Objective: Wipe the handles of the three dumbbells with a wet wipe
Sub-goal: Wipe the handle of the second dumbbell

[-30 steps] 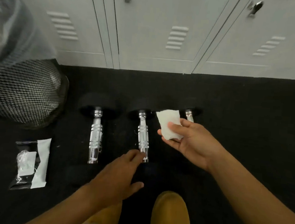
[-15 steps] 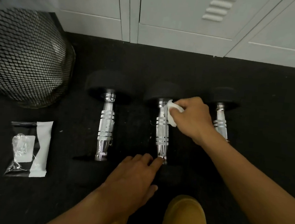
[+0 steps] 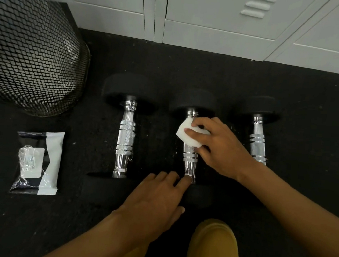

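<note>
Wipe packet (image 3: 38, 163) label is reading illegibly. Right hand (image 3: 218, 146) is pinching the wet wipe (image 3: 190, 135) against the middle dumbbell's handle (image 3: 190, 160). Left hand (image 3: 154, 204), fingers loosely spread, is touching that handle's 6 o'clock end.

Gym locker rm, grey metal lockers (image 3: 214, 16) w/ vents, black rubber floor (image 3: 189, 65), three dumbbells (image 3: 126, 133)

Pretty dim shot, black rubber floor (image 3: 229, 76) swallowed detail; chrome dumbbell handles (image 3: 125, 137) glared, blurry smear at 10 o'clock, edges bowed.
</note>
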